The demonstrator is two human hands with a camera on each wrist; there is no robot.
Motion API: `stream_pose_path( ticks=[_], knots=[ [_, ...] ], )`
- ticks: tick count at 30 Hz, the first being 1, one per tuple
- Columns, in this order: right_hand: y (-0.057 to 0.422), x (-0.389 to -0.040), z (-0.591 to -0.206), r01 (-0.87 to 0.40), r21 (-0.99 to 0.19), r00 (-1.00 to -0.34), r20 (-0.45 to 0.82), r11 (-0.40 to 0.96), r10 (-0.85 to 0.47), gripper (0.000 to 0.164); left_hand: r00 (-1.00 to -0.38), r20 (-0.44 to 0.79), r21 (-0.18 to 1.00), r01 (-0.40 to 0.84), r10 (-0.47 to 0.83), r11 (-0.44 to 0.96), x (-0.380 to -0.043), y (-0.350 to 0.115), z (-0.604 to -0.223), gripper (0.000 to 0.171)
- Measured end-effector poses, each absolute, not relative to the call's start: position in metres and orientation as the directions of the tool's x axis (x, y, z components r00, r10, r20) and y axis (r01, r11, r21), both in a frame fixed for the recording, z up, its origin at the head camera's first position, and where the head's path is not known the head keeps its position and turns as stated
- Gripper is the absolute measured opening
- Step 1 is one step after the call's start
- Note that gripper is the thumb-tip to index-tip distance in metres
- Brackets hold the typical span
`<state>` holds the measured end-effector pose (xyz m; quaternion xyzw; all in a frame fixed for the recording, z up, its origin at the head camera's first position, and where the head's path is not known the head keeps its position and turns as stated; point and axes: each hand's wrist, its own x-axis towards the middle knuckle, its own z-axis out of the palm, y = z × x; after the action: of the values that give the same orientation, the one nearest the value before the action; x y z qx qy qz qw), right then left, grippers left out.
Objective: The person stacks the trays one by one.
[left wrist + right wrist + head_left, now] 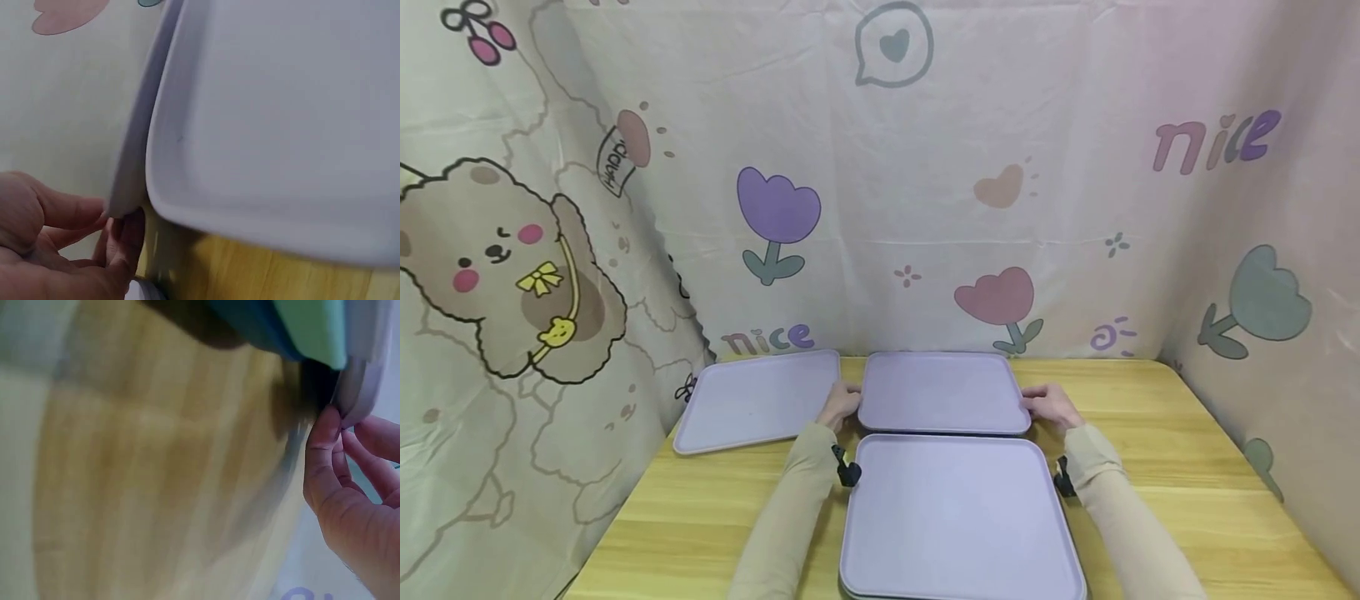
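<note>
A pale lilac rectangular tray [943, 392] lies across the back middle, between both hands. My left hand [841, 403] pinches its left edge; in the left wrist view, thumb and fingers close on the tray's rim [133, 156]. On the opposite edge my right hand [1051, 405] grips it, and the right wrist view has the thumb and fingers at the tray's corner [359, 397]. Just in front, nearer the body, sits a stack topped by another lilac tray [962, 517]. A green tray edge [312, 328] and a blue one show beside the right hand.
Another lilac tray [760, 400] lies at a slant on the left of the wooden table [1172, 467], close beside my left hand. Printed cloth [880, 167] hangs behind the table and along both sides. Dark wrist-camera mounts [848, 473] sit near the front stack's edges.
</note>
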<state>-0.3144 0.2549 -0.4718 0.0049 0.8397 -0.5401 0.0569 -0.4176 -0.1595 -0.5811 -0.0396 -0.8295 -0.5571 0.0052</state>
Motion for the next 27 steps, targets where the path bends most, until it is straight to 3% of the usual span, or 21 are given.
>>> stream_pose_path(
  ticks=[7,13,17,21,27],
  knots=[
    [0.257,-0.315,-0.468,0.075,-0.889,-0.995,-0.095,0.451,-0.022,0.040,-0.998,0.005,0.943,-0.016,-0.061,0.332,-0.442,-0.158,-0.605,0.034],
    [0.259,-0.313,-0.469,0.070,-0.914,-0.995,-0.090,0.399,-0.032,0.040,-1.000,0.006,0.967,0.012,0.024,0.256,-0.435,-0.164,-0.599,0.033],
    [0.262,-0.310,-0.468,0.072,-0.932,-0.994,-0.096,0.355,-0.053,0.040,-0.996,0.011,0.990,0.024,0.093,0.138,-0.394,-0.159,-0.551,0.031],
    [0.267,-0.307,-0.466,0.073,-0.950,-0.992,-0.101,0.304,-0.077,0.042,-0.991,-0.084,0.993,-0.075,0.106,0.087,-0.339,-0.145,-0.482,0.038],
    [0.271,-0.301,-0.462,0.079,-0.963,-0.980,-0.123,0.258,-0.157,0.047,-0.977,-0.094,0.993,-0.080,0.190,0.083,-0.311,-0.145,-0.450,0.038]
  ],
)
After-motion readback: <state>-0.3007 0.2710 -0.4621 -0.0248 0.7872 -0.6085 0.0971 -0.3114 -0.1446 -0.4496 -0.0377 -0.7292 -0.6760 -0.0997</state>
